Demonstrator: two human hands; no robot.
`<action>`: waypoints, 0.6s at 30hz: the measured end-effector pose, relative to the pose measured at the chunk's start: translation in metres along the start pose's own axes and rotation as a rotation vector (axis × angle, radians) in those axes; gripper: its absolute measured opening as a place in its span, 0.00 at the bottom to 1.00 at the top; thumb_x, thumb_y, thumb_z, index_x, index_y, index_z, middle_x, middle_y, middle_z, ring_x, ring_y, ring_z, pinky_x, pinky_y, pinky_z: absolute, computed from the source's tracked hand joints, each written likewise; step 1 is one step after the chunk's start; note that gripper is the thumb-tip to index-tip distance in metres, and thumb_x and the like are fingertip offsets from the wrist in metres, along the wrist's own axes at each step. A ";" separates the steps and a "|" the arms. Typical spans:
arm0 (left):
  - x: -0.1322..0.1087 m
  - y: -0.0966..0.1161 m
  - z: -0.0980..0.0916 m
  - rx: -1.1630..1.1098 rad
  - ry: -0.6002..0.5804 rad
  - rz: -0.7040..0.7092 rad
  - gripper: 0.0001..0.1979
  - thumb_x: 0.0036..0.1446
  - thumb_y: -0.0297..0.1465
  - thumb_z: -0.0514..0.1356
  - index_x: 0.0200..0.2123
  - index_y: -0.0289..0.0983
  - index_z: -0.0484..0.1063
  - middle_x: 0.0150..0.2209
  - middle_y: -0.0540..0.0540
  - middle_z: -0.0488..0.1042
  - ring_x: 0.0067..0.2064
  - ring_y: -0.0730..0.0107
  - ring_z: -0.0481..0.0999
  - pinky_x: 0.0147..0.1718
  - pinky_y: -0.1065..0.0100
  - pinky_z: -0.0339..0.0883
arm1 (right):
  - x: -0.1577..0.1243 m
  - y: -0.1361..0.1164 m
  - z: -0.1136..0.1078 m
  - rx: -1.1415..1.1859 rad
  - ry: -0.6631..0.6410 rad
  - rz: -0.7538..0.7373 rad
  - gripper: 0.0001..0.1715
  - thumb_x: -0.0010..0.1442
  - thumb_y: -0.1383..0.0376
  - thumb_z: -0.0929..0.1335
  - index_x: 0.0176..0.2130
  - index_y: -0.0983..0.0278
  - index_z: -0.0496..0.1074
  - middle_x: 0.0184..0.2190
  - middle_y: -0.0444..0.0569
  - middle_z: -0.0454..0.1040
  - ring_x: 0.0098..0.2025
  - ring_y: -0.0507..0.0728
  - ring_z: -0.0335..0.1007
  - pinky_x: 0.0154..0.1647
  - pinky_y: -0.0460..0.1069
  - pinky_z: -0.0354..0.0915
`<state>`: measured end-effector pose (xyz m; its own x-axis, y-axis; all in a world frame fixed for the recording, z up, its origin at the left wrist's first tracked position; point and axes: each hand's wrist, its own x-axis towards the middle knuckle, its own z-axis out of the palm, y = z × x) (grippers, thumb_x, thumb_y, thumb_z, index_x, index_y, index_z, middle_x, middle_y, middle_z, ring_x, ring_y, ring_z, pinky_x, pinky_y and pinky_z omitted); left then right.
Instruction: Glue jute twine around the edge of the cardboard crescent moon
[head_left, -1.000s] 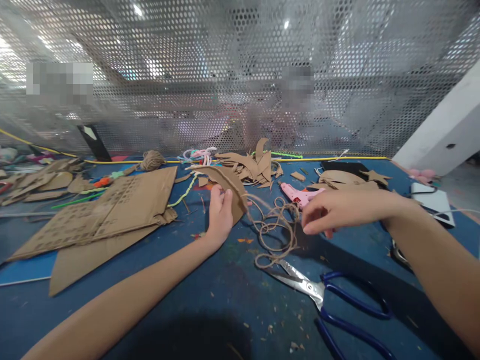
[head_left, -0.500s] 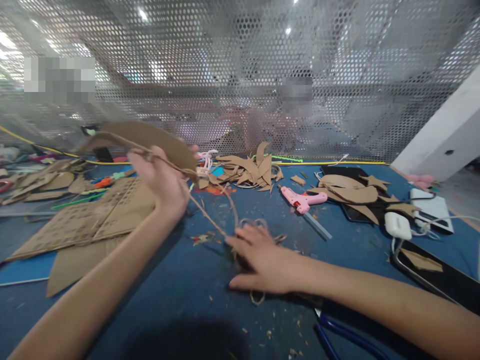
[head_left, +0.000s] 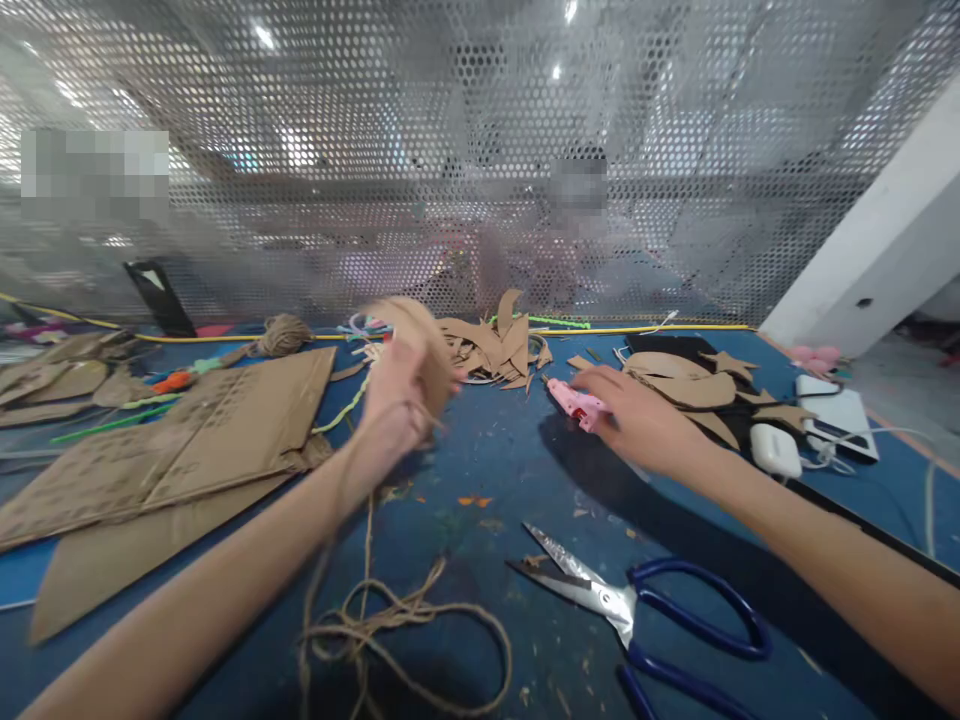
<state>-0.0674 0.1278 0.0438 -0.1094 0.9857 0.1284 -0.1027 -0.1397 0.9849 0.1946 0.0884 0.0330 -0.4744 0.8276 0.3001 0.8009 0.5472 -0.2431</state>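
Note:
My left hand, closed, holds a curved strip of cardboard above the table; both are blurred. Brown twine trails from that hand and wrist down to loose loops on the blue tabletop. Over on the right, the fingers of my right hand curl round the handle of a pink glue gun, its nozzle pointing away to the left. Most of the handle is hidden under the palm. Blue-handled scissors lie partly spread on the table, between my forearms.
Flat cardboard sheets cover the left side, with a ball of twine behind them. Cut cardboard scraps are heaped at the back before a perforated metal screen. More cardboard shapes, a white charger and cables lie right.
My right hand has left the twine near the middle and moved right onto the glue gun. My left hand has shifted right with the cardboard strip, pulling twine along. The scissors now show fully.

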 end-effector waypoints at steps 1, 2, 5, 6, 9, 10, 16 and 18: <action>-0.005 -0.012 0.010 -0.010 -0.081 -0.065 0.16 0.60 0.38 0.59 0.47 0.34 0.67 0.42 0.42 0.74 0.37 0.63 0.77 0.34 0.60 0.74 | -0.003 0.020 0.004 -0.032 0.001 0.026 0.28 0.51 0.77 0.60 0.52 0.70 0.67 0.54 0.63 0.68 0.56 0.65 0.64 0.56 0.60 0.60; -0.011 -0.023 0.019 -0.019 -0.176 -0.133 0.17 0.56 0.40 0.62 0.43 0.34 0.67 0.37 0.44 0.75 0.32 0.64 0.77 0.29 0.62 0.73 | -0.006 0.037 0.009 -0.060 -0.010 0.035 0.31 0.47 0.79 0.60 0.52 0.71 0.67 0.54 0.63 0.68 0.56 0.66 0.64 0.56 0.60 0.60; -0.024 -0.046 0.035 -0.051 -0.424 -0.264 0.24 0.42 0.40 0.70 0.38 0.36 0.65 0.30 0.48 0.75 0.25 0.64 0.77 0.24 0.64 0.71 | -0.012 0.065 0.026 -0.127 -0.067 0.012 0.37 0.43 0.80 0.61 0.54 0.70 0.66 0.55 0.61 0.68 0.58 0.65 0.62 0.57 0.58 0.59; -0.026 -0.051 0.037 -0.061 -0.475 -0.282 0.25 0.39 0.39 0.71 0.38 0.36 0.65 0.30 0.49 0.75 0.26 0.65 0.77 0.27 0.64 0.72 | -0.013 0.069 0.032 -0.147 -0.079 0.007 0.37 0.44 0.79 0.61 0.55 0.70 0.66 0.54 0.60 0.68 0.57 0.65 0.62 0.57 0.58 0.60; -0.028 -0.057 0.033 -0.051 -0.531 -0.266 0.24 0.39 0.38 0.71 0.38 0.37 0.66 0.31 0.51 0.75 0.31 0.70 0.76 0.32 0.69 0.69 | -0.013 0.069 0.040 -0.202 -0.087 0.014 0.35 0.46 0.77 0.62 0.55 0.67 0.67 0.50 0.59 0.70 0.54 0.65 0.64 0.55 0.58 0.60; -0.028 -0.058 0.031 -0.031 -0.523 -0.240 0.22 0.41 0.38 0.70 0.37 0.37 0.66 0.32 0.51 0.74 0.32 0.72 0.75 0.33 0.70 0.68 | -0.014 0.067 0.040 -0.220 -0.084 0.021 0.34 0.47 0.77 0.63 0.54 0.67 0.68 0.48 0.59 0.71 0.53 0.66 0.64 0.54 0.59 0.60; -0.026 -0.058 0.027 0.114 -0.480 -0.093 0.14 0.49 0.40 0.62 0.35 0.36 0.67 0.30 0.52 0.70 0.31 0.73 0.69 0.33 0.73 0.63 | -0.029 0.065 0.025 -0.223 0.014 0.087 0.14 0.56 0.68 0.64 0.43 0.66 0.71 0.39 0.57 0.71 0.40 0.65 0.70 0.39 0.56 0.65; -0.027 -0.057 0.026 0.146 -0.508 -0.102 0.14 0.51 0.40 0.60 0.35 0.36 0.68 0.28 0.53 0.68 0.28 0.75 0.65 0.28 0.74 0.60 | -0.037 0.063 0.022 -0.115 0.118 0.030 0.10 0.60 0.64 0.63 0.42 0.64 0.70 0.34 0.52 0.71 0.35 0.59 0.70 0.35 0.53 0.64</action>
<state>-0.0326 0.1120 -0.0129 0.3899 0.9201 0.0362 0.0546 -0.0624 0.9966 0.2544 0.0949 -0.0133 -0.4087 0.8192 0.4023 0.8540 0.4988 -0.1482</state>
